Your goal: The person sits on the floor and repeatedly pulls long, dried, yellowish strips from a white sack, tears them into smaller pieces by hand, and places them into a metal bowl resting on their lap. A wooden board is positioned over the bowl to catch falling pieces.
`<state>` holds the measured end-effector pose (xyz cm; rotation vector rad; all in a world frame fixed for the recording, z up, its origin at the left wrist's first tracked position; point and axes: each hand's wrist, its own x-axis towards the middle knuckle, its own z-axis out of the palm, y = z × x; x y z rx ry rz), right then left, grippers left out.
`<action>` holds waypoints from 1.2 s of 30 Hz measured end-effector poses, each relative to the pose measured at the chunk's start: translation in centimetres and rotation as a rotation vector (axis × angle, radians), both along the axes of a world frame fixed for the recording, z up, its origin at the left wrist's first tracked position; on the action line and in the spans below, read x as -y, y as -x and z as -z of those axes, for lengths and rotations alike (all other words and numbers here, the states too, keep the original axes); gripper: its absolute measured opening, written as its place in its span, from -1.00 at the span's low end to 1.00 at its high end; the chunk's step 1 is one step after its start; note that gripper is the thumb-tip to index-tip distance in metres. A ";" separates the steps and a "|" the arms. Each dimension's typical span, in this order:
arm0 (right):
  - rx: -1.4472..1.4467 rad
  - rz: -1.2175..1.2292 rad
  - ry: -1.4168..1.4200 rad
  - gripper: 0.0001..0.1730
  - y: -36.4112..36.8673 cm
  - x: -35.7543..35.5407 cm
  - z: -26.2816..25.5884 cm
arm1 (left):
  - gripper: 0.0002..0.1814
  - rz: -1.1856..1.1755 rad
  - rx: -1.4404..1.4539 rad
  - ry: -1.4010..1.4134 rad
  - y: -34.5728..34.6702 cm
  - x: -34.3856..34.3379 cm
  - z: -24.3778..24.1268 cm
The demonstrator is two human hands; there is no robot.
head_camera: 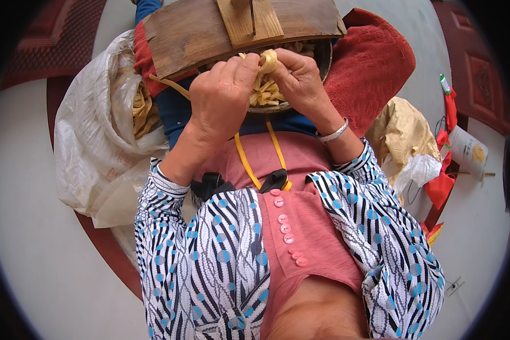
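Note:
My left hand and my right hand meet over a round basket between my knees. Pinched between their fingertips is a small curled loop of pale yellow fibrous strip. A tail of strip sticks out to the left of my left hand. Several loose, folded strips fill the basket below. Across its far side lies a curved wooden board with a lighter wooden block fixed on it. My fingers hide part of the loop.
A white woven plastic sack holding brownish strips stands at the left. A red cloth covers my right knee. To the right are crumpled brown paper, red plastic pieces and a white printed container.

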<state>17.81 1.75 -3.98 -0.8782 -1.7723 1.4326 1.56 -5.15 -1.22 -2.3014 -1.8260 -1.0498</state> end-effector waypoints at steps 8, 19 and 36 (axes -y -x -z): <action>-0.693 -0.351 1.081 -0.67 -0.6 1.6 2.1 | -0.53 0.089 0.464 0.144 -1.5 1.8 2.4; 0.033 0.074 -0.285 -0.86 0.8 1.6 -0.4 | -0.80 -0.095 0.360 0.193 -1.5 -0.7 0.8; 0.034 -0.079 0.025 -0.63 -2.4 -1.8 -1.8 | -0.85 -0.034 0.295 0.241 1.1 2.7 0.2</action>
